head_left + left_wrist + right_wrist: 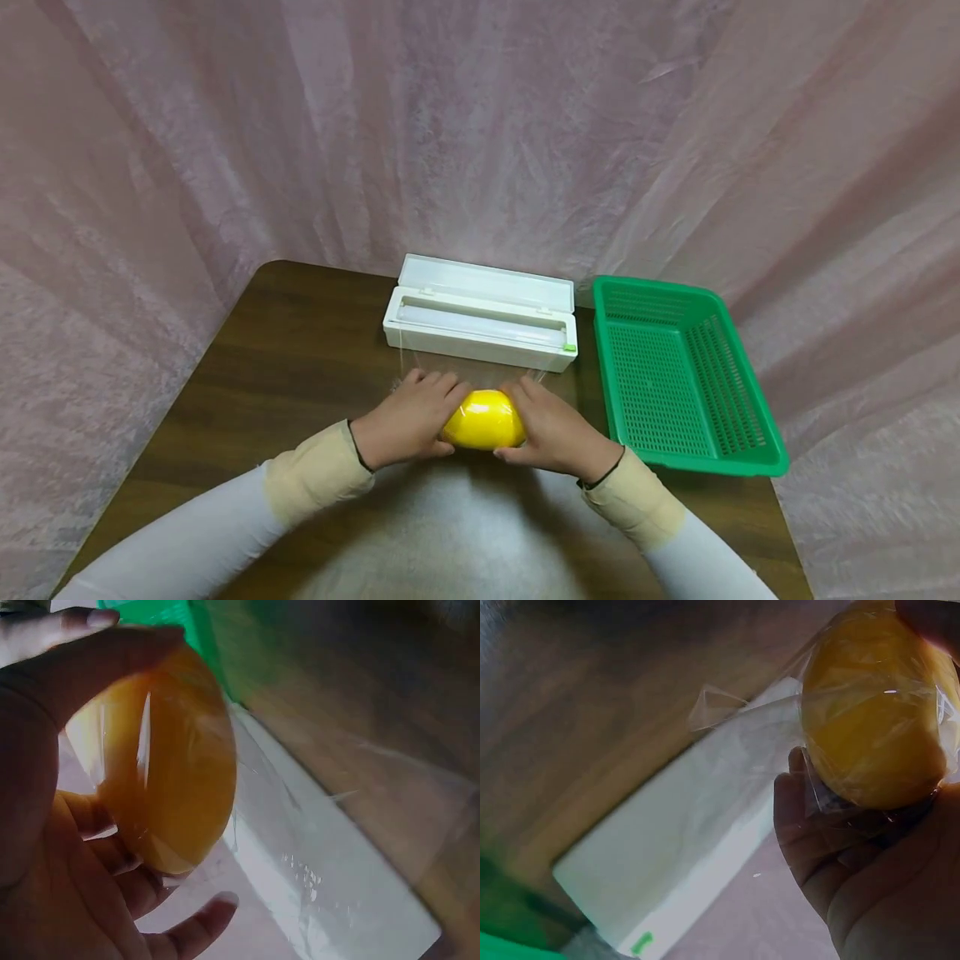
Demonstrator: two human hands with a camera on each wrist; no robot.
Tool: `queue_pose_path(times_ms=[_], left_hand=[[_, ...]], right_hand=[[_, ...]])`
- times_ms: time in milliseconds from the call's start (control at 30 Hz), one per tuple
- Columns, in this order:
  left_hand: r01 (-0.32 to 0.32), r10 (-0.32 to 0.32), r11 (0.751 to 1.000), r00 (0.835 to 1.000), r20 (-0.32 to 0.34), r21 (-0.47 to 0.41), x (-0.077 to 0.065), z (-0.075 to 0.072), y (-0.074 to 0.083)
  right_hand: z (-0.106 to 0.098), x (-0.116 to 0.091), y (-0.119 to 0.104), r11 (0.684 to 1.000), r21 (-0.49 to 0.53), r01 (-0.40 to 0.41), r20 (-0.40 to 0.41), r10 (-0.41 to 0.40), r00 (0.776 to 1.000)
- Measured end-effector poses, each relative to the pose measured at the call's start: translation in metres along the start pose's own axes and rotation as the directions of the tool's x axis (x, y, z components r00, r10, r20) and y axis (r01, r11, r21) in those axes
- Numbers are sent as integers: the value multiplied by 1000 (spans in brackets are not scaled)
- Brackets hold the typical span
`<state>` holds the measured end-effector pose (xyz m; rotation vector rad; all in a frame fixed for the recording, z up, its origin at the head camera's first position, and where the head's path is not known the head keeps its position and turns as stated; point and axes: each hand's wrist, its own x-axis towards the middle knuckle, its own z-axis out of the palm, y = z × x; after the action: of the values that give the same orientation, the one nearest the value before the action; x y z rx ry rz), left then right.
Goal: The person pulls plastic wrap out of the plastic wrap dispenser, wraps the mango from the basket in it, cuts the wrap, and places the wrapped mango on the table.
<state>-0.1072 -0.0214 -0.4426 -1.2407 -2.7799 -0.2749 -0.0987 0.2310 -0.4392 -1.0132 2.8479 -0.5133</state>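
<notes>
Both hands grip a smooth yellow oval thing (485,419) from its two sides, over the wooden table. My left hand (411,417) has its thumb on the near side and fingers on the far side. Likewise, my right hand (558,427) curls round the opposite end. Clear cling film (840,697) lies over the yellow thing with wrinkles and shiny creases. A sheet of it runs back to the white cling film dispenser (480,345), whose lid (487,282) stands open, showing the roll (480,323) inside. The yellow thing's exact kind does not show.
To the right of the dispenser stands a green plastic basket (602,367) with mesh walls. Dark brown wood forms the table (300,333). Pink curtains (480,125) hang behind it and along the sides.
</notes>
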Motion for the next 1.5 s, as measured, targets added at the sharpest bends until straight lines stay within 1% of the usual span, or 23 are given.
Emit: queue_pose_path(times_ms=[100, 267, 400, 500, 633, 733, 867, 967, 1067, 1200, 1367, 1500], left_hand=[[36, -34, 999, 999, 29, -40, 0, 11, -1], [92, -89, 992, 995, 36, -83, 0, 31, -2], [141, -138, 985, 990, 41, -97, 2, 44, -2], [167, -165, 981, 986, 34, -100, 3, 52, -1], [187, -186, 977, 982, 22, -101, 5, 63, -2], [205, -203, 973, 979, 27, -105, 6, 69, -4], [225, -221, 967, 974, 46, -120, 8, 74, -7], [238, -230, 962, 970, 76, -131, 9, 77, -9], [253, -239, 955, 966, 102, -155, 11, 79, -12], [270, -251, 949, 960, 125, -164, 14, 81, -17], [286, -262, 941, 954, 148, -179, 17, 81, -20], [297, -265, 937, 948, 175, -187, 20, 79, -24]], right_hand=[[10, 0, 4, 1000, 13, -4, 1, 4, 1000], [26, 1, 12, 1000, 14, -13, 4, 12, 1000], [38, 3, 18, 1000, 6, -24, 3, 24, 1000], [46, 4, 22, 999, 8, -32, -5, 32, 999], [53, 5, 25, 999, 31, -41, -6, 42, 999], [57, 5, 27, 998, 48, -50, -1, 50, 999], [61, 6, 30, 996, 60, -69, 11, 68, 998], [64, 7, 33, 995, 63, -81, 19, 80, 997], [66, 8, 35, 992, 86, -89, 17, 87, 996], [68, 7, 39, 987, 129, -98, 15, 97, 995], [68, 2, 43, 976, 164, -145, 48, 139, 989], [66, -4, 48, 957, 213, -195, 77, 183, 980]])
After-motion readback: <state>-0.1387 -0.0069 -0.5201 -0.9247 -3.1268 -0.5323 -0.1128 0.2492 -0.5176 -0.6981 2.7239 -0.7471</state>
